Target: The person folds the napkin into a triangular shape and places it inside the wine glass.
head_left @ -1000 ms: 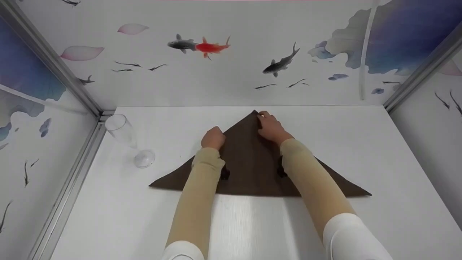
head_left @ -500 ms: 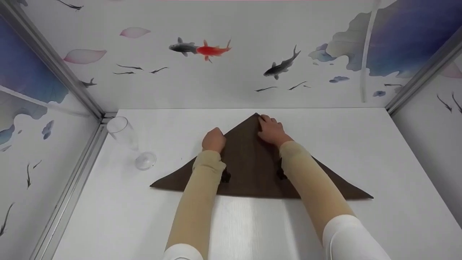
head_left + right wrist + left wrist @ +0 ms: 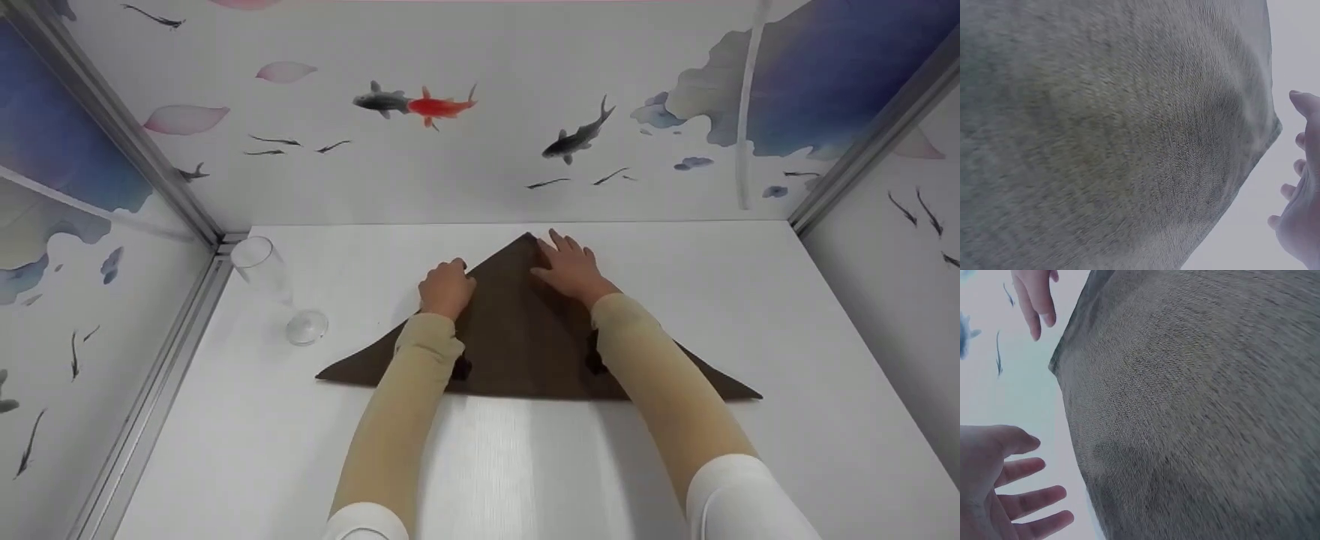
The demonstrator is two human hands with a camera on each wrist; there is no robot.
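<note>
Cloth (image 3: 525, 337) of dark brown is lying as a broad triangle on the white surface (image 3: 487, 472) in the head view, its peak pointing toward the back wall (image 3: 450, 176) and its long edge facing the person. Left hand (image 3: 448, 289) and right hand (image 3: 571, 268) are flanking the upper slopes, the right one spreading its fingers beside the peak. Beige sleeves (image 3: 394, 405) are covering the forearms. A clear stemmed glass (image 3: 262, 270) is standing well to the left, near the corner.

From the left wrist, the left hand is holding its fingers apart, just off the cloth's edge and gripping nothing; the right hand's fingertips are hanging near the cloth's corner.

From the right wrist, the right hand is showing partly at the frame's edge, its thumb and fingers standing apart, just beyond the cloth's corner.
</note>
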